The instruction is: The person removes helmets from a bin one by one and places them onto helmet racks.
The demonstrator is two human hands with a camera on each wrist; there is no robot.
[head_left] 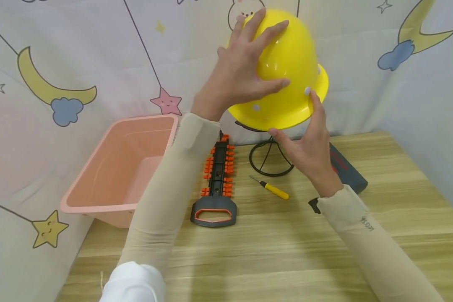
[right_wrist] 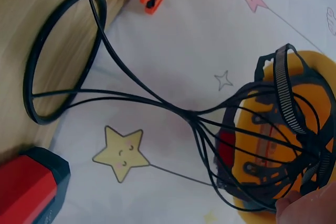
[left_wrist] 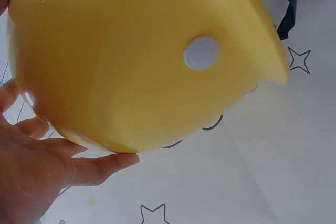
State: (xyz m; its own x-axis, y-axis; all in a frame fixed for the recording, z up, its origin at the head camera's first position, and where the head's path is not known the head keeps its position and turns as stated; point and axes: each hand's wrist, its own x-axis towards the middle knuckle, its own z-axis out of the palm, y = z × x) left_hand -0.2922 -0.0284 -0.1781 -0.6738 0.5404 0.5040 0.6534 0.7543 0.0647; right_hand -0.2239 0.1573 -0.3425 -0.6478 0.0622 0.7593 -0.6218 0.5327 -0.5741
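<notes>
A yellow hard hat (head_left: 283,63) with white rivets sits high at the back, above a black wire stand (head_left: 272,159). My left hand (head_left: 241,67) lies spread over the dome's left side, fingers and thumb extended against the shell (left_wrist: 110,61). At the brim's right front, my right hand (head_left: 311,142) pinches the edge, thumb beneath and a finger near a rivet. In the right wrist view, the upper wires of the stand (right_wrist: 181,111) reach into the hat's underside (right_wrist: 317,72), where black straps and suspension show. Most of the right hand is cropped there.
A pink basin (head_left: 117,205) stands at the left. Nearby lies a black rack with orange clips and a grey handle (head_left: 215,212). A yellow-handled screwdriver (head_left: 275,191) lies before the stand, and a dark case with red marks (head_left: 349,170) is behind my right wrist.
</notes>
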